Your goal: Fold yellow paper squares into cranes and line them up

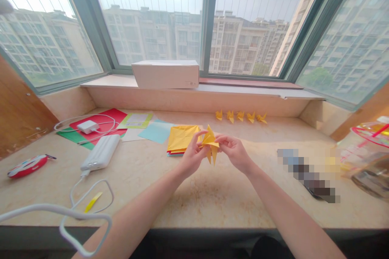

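Note:
Above the middle of the counter, my left hand (196,150) pinches a yellow origami crane (209,139) by its left side. On the other side, the fingers of my right hand (234,149) are closed at the crane's right edge. Two pointed flaps of folded paper hang down between the hands. Just behind my left hand lies a stack of yellow folding paper (182,137), with other colours showing at its bottom edge. Several finished yellow paper cranes (240,116) stand in a row near the back wall.
Left on the counter (188,206) are a white power bank (101,151) with a looping cable, a charger (88,126), coloured sheets (156,130), a red-and-white pouch-like object (28,166) and a yellow strip (93,202). At right stands a clear cup (364,145). A white box (165,75) occupies the sill.

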The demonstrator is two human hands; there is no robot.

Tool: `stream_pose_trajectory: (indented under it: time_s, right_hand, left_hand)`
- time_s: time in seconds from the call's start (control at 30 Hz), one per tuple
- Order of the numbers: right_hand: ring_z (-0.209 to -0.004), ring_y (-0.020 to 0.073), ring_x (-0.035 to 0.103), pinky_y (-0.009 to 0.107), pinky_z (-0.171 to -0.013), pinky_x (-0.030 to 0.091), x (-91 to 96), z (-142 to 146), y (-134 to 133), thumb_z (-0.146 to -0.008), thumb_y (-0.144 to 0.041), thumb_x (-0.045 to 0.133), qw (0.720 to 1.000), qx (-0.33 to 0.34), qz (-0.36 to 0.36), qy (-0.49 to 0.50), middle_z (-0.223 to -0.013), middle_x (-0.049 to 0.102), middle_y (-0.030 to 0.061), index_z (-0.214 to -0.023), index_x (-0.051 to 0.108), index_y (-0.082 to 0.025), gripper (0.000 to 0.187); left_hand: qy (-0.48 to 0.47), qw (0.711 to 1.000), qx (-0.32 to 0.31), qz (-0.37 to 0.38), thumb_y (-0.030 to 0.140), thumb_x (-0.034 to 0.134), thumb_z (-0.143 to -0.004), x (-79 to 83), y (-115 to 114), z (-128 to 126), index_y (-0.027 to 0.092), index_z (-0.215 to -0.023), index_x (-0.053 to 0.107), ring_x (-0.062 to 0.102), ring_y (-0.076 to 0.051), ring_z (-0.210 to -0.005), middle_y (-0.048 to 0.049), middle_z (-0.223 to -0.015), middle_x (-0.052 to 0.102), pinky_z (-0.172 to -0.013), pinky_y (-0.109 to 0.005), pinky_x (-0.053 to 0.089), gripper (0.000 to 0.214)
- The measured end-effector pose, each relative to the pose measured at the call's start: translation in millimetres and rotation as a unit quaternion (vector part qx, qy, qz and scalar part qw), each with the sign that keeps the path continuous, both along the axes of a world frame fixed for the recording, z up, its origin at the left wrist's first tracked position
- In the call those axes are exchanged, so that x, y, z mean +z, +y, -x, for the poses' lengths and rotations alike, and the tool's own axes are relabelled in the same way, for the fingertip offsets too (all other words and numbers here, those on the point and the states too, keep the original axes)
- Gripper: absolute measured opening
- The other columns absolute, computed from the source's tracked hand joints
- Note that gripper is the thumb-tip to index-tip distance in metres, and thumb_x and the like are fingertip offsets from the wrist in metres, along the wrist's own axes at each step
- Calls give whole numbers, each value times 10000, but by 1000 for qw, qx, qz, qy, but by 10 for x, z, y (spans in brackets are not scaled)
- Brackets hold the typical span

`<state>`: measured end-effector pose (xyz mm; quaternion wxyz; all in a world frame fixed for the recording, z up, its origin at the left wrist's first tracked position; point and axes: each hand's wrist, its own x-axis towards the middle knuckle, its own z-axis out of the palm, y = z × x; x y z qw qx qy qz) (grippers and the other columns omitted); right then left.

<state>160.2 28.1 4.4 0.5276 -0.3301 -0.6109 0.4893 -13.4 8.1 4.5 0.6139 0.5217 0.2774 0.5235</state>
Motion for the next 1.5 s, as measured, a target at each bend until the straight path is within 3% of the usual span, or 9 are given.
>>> stream_pose_trajectory:
  time_s: [0.13, 0.33, 0.57, 0.67, 0.83, 0.97, 1.07, 1.3, 1.5]
  right_hand:
    - [-911, 210, 680, 333, -734, 596, 27, -2, -20, -731, -340, 751, 1000, -16, -26, 5, -1049, 681, 64, -782, 741, -216, 135]
    - [-1009, 225, 666, 359, -836, 580, 18, -11, -23, -745, -336, 744, 999, -21, -42, 7, -1088, 672, 72, -814, 763, -219, 137]
    - [-755, 191, 664, 341, -712, 564, -7, -2, -11, -759, -486, 749, 999, -34, 0, -20, -843, 725, 62, -890, 734, -187, 327]
    - [-705, 187, 655, 330, -677, 548, -33, -3, -1, -744, -517, 755, 998, -47, 9, -33, -788, 728, 54, -895, 727, -177, 374]
    - [-722, 185, 642, 321, -672, 532, -42, -18, 0, -763, -494, 750, 995, -63, -36, -72, -817, 726, 57, -895, 731, -182, 340]
    - [-707, 175, 617, 314, -659, 514, -38, -22, -9, -800, -477, 720, 988, -65, -79, -119, -837, 720, 55, -886, 744, -193, 298]
    - [-702, 173, 611, 315, -665, 509, -39, -15, -12, -819, -457, 709, 985, -79, -91, -123, -853, 720, 62, -920, 738, -188, 289]
    - [-688, 172, 608, 300, -614, 486, -10, 7, -61, -861, -393, 676, 965, -162, -143, -148, -862, 722, 58, -947, 726, -198, 219]
    - [-725, 177, 620, 314, -660, 507, -16, 16, -100, -901, -301, 642, 934, -189, -245, -180, -886, 714, 51, -939, 735, -219, 129]
  left_hand:
    - [16, 1000, 11, -12, 390, 659, -853, -54, 20, 15, 182, -1003, 620, 692, -196, -886, -69, -963, 719, -815, -316, 528, 261]
    - [21, 999, 39, -25, 391, 693, -828, -50, 31, 9, 177, -1013, 640, 657, -157, -797, -45, -901, 708, -746, -269, 508, 288]
    - [66, 995, 42, -61, 499, 654, -842, -2, 29, -9, 166, -956, 671, 676, -201, -784, -63, -850, 723, -735, -289, 517, 353]
    - [73, 994, 57, -60, 500, 629, -861, -27, 21, -22, 173, -1108, 630, 680, -190, -749, -58, -842, 729, -726, -286, 522, 409]
    - [58, 996, 64, -33, 444, 718, -806, -72, 25, -31, 215, -1483, 293, 695, -186, -796, -54, -939, 739, -711, -262, 514, 831]
    - [110, 992, 62, -28, 484, 715, -795, -78, 51, -11, 131, -1146, 661, 680, -190, -740, -74, -849, 731, -648, -255, 512, 501]
    - [133, 989, 54, -21, 502, 677, -822, -71, 58, 1, 115, -934, 753, 681, -202, -755, -93, -838, 739, -660, -276, 529, 410]
    - [47, 998, 31, 17, 480, 709, -812, -61, 32, -23, 137, -1008, 774, 701, -268, -957, -119, -993, 765, -921, -409, 529, 400]
    - [48, 999, -12, 19, 463, 708, -825, -36, -30, -44, 178, -1109, 742, 637, -306, -1143, -113, -1162, 725, -990, -445, 505, 404]
